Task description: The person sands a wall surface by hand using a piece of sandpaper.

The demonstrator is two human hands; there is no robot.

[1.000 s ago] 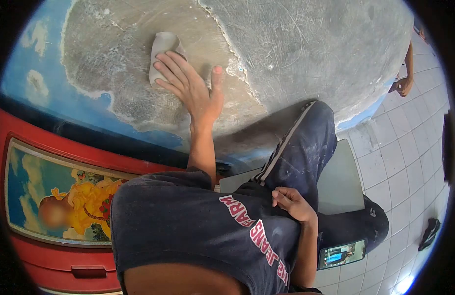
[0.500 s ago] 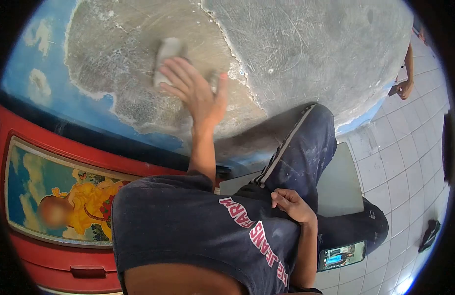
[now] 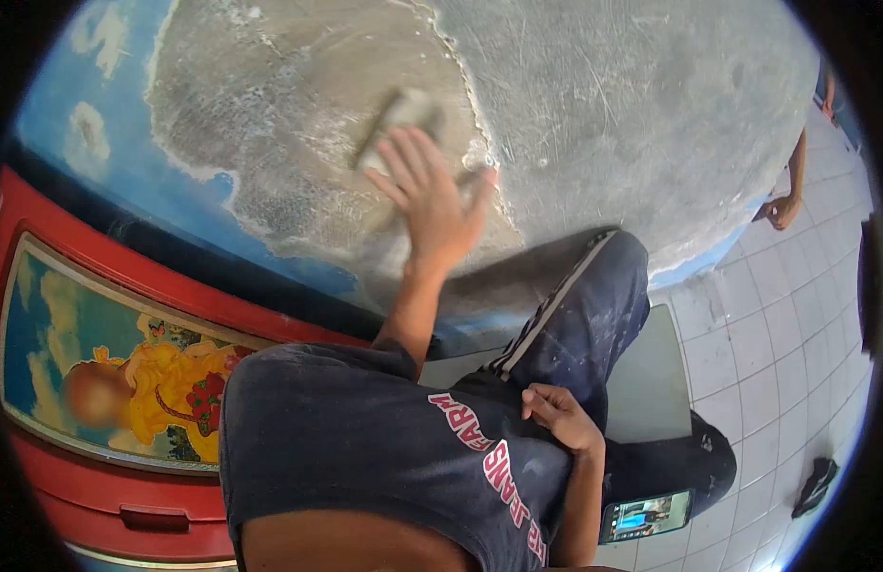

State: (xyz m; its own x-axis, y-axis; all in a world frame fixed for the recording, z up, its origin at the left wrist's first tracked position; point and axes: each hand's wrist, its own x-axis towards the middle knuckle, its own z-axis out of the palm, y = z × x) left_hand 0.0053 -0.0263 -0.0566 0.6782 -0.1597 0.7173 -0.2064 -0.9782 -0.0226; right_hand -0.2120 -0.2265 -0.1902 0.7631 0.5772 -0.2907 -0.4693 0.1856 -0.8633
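Note:
My left hand (image 3: 434, 195) lies with its fingers stretched over a pale flat pad (image 3: 403, 119), pressing it to the wall. Motion smears the pad, so its exact kind is unclear. Beneath it is a rough grey-brown bare patch (image 3: 279, 124), bounded on the right by a ragged whitish ridge. Smoother grey plaster (image 3: 632, 105) spreads beyond that ridge. Low on my lap, my right hand (image 3: 564, 418) rests with its fingers curled in, holding nothing visible. A phone (image 3: 646, 516) with a lit screen is by my right forearm, next to my dark trouser leg.
Blue paint (image 3: 189, 205) borders the patch at left. A red cabinet (image 3: 89, 491) with a picture panel (image 3: 41, 381) stands close by on the left. Another person's hand (image 3: 780, 212) shows at far right. A dark object (image 3: 815, 486) lies on the white tiled floor (image 3: 794, 353).
My left hand and the pad have slid right along the wall, closer to the ridge. The view has shifted slightly. My right hand stays on my lap.

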